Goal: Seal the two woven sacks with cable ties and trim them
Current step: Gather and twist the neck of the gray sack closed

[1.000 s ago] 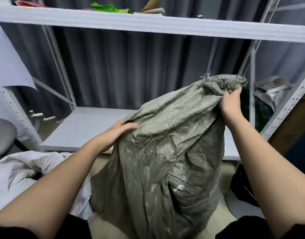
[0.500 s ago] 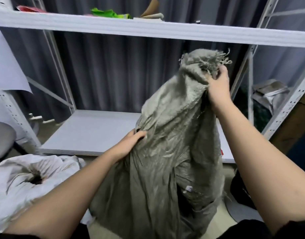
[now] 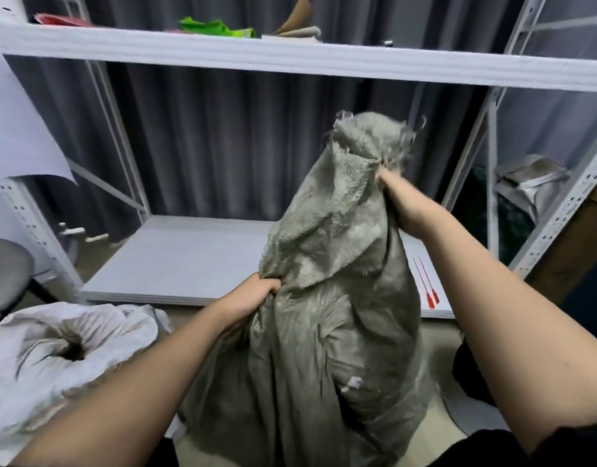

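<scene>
A grey-green woven sack (image 3: 327,315) stands on the floor in front of me, its frayed mouth bunched and raised. My right hand (image 3: 403,205) grips the gathered cloth just under the mouth. My left hand (image 3: 253,294) clutches a fold on the sack's left side, lower down. A white woven sack (image 3: 64,342) lies at the lower left with its mouth puckered and open. Two red cable ties (image 3: 427,284) lie on the low white shelf board, right of the green sack.
A white metal rack surrounds the work: a low shelf board (image 3: 175,261), an upper shelf (image 3: 290,59) with green and red items, and perforated uprights (image 3: 560,214). Dark curtain behind. A grey stool (image 3: 4,271) is at far left; a dark object (image 3: 472,375) sits at the lower right.
My right hand has pulled the sack's mouth up and leftward into a tighter bunch. My left hand slid down and closed on the sack's side. The red ties have come into view.
</scene>
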Tool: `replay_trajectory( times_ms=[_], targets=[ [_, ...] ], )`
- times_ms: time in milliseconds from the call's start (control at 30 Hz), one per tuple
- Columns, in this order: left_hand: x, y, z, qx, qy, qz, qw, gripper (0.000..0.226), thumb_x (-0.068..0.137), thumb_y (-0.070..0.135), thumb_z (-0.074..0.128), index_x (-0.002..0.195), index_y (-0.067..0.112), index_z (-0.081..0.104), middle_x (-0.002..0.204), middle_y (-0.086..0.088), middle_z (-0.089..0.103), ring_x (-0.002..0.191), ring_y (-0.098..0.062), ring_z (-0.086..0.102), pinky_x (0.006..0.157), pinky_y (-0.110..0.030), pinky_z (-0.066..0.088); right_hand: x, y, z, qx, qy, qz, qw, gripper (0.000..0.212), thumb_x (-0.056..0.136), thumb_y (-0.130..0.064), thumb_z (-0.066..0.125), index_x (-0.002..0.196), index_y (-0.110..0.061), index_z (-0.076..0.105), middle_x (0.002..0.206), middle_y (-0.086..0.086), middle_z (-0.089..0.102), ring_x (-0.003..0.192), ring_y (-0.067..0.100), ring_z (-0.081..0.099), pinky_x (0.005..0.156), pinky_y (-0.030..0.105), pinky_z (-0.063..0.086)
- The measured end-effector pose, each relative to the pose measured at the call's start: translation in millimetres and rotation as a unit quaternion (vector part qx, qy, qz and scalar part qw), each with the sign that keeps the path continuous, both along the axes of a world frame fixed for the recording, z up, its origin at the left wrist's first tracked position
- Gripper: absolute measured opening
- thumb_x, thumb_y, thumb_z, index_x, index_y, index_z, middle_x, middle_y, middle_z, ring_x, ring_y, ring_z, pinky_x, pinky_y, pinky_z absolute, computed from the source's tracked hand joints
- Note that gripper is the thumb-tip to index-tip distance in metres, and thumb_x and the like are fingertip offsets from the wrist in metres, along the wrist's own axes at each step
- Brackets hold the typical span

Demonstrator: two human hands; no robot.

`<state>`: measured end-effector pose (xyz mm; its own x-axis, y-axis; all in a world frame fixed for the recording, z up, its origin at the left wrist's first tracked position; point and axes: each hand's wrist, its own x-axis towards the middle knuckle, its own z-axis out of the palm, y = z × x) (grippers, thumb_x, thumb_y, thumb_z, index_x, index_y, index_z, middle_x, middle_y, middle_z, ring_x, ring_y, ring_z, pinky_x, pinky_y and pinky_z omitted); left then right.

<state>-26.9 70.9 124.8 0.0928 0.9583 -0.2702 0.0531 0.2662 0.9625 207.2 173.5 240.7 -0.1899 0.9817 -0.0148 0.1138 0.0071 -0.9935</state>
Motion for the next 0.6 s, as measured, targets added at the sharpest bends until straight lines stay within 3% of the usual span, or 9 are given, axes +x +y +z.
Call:
replay_trajectory(
  times_ms=[33,100,167,233,300,433,467,533,600],
  targets=[
    [-1.7,-1.9,-2.2,-0.023,-0.054,0.007,0.998,0.015,0.075,0.011,0.05,0.074,0.008,0.064,0.065,-0.009,0.064,0.065,-0.024,0.06,0.062,-0.027,0.047,3.3,-3.3,-11.4,-0.042,-0.016,0.037,0.998,0.083,0.079,-0.062,0.063,0.145,-0.019,0.036,0.131,0.003,0.06,0.116,0.018,0.061,0.103,0.038,0.045],
    [-7.3,-4.3,-4.0,-0.053,-0.155,0.004,0.987,0.03,0.088,0.023,0.05,0.075,0.01,0.074,0.074,-0.009,0.073,0.068,-0.022,0.069,0.066,-0.027,0.054,3.8,-12.8,-37.0,-0.091,-0.025,0.102,0.99,0.042,0.096,-0.042,0.045,0.124,-0.015,0.059,0.114,0.004,0.07,0.105,0.016,0.067,0.092,0.032,0.053],
    [-12.1,-3.7,-3.8,-0.053,-0.207,0.008,0.977,0.035,0.092,0.035,0.049,0.084,0.015,0.077,0.091,-0.01,0.075,0.079,-0.02,0.073,0.076,-0.032,0.055,5.1,-23.9,-63.7,-0.127,-0.046,0.158,0.978,0.031,0.098,-0.022,0.039,0.099,-0.016,0.07,0.092,-0.001,0.075,0.086,0.01,0.071,0.076,0.021,0.055],
    [-16.2,-3.5,-2.5,-0.06,-0.217,0.014,0.974,0.043,0.094,0.044,0.045,0.092,0.014,0.075,0.094,-0.012,0.075,0.083,-0.022,0.073,0.078,-0.034,0.054,5.2,-29.3,-81.2,-0.159,-0.082,0.187,0.966,0.026,0.092,-0.012,0.048,0.085,-0.013,0.073,0.082,0.0,0.074,0.075,0.01,0.07,0.076,0.022,0.055],
    [-18.8,-2.3,-3.2,-0.068,-0.212,0.012,0.975,0.048,0.094,0.048,0.042,0.097,0.011,0.073,0.094,-0.014,0.075,0.085,-0.023,0.073,0.079,-0.035,0.053,4.9,-27.4,-86.7,-0.15,-0.064,0.14,0.977,0.016,0.089,-0.012,0.056,0.095,-0.009,0.071,0.088,0.004,0.074,0.082,0.015,0.069,0.088,0.029,0.051],
    [-22.7,-1.3,-8.7,-0.067,-0.174,0.014,0.982,0.047,0.093,0.047,0.043,0.115,0.012,0.066,0.11,-0.011,0.072,0.097,-0.022,0.07,0.088,-0.035,0.05,5.5,-18.2,-71.9,-0.066,0.091,0.019,0.994,0.02,0.095,-0.022,0.054,0.106,-0.01,0.066,0.088,-0.001,0.076,0.082,0.012,0.071,0.083,0.026,0.056],
    [-23.7,-1.7,-10.1,-0.065,-0.165,0.007,0.984,0.046,0.091,0.047,0.046,0.116,0.014,0.066,0.112,-0.01,0.071,0.1,-0.022,0.069,0.089,-0.035,0.049,5.7,-15.1,-65.5,-0.033,0.081,-0.008,0.996,0.022,0.095,-0.025,0.055,0.107,-0.011,0.066,0.088,-0.003,0.076,0.084,0.011,0.07,0.085,0.028,0.056],
    [-24.6,-6.1,-7.8,-0.056,-0.13,-0.043,0.989,0.047,0.08,0.052,0.058,0.113,0.02,0.067,0.113,-0.006,0.071,0.103,-0.02,0.068,0.093,-0.034,0.048,8.5,-6.3,-53.5,0.078,-0.044,-0.087,0.992,0.024,0.094,-0.03,0.056,0.109,-0.014,0.066,0.099,-0.003,0.073,0.095,0.013,0.067,0.096,0.033,0.05],
    [-24.2,-11.1,-0.9,-0.022,0.017,-0.134,0.991,0.058,0.065,0.057,0.073,0.113,0.028,0.063,0.115,0.004,0.07,0.106,-0.013,0.066,0.099,-0.031,0.045,7.7,-1.0,-36.6,0.178,-0.155,-0.148,0.96,0.026,0.093,-0.033,0.057,0.109,-0.013,0.066,0.109,0.004,0.069,0.104,0.018,0.062,0.098,0.032,0.045]
  ],
)
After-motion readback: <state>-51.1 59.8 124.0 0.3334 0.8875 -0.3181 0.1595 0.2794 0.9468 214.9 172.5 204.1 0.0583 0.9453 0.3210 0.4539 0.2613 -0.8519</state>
